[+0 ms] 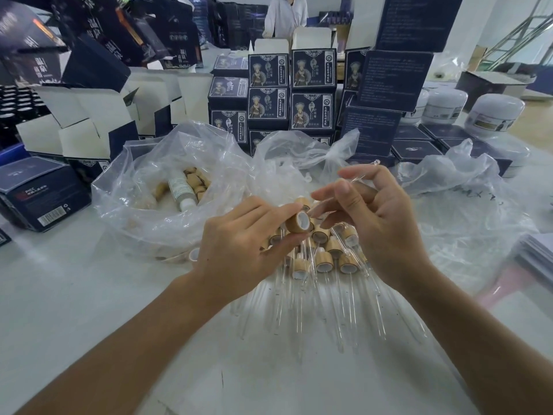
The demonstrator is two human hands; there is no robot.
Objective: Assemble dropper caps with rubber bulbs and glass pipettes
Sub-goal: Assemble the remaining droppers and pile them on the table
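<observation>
My left hand [239, 238] pinches a bamboo-coloured dropper cap [296, 222] between thumb and fingers, its white-lined opening turned toward the right. My right hand [374, 217] pinches a clear glass pipette [363, 176] that slants up to the right, its lower end close to the cap's opening. Under both hands lies a pile of finished droppers [326, 259]: bamboo caps with glass pipettes fanning toward me over the white table [74, 295].
A clear plastic bag [155, 211] at the left holds loose bamboo caps and a small bottle. More clear bags lie behind and to the right. Dark printed boxes [311, 94] are stacked at the back, white jars [493, 115] at the right. A person in white stands far behind.
</observation>
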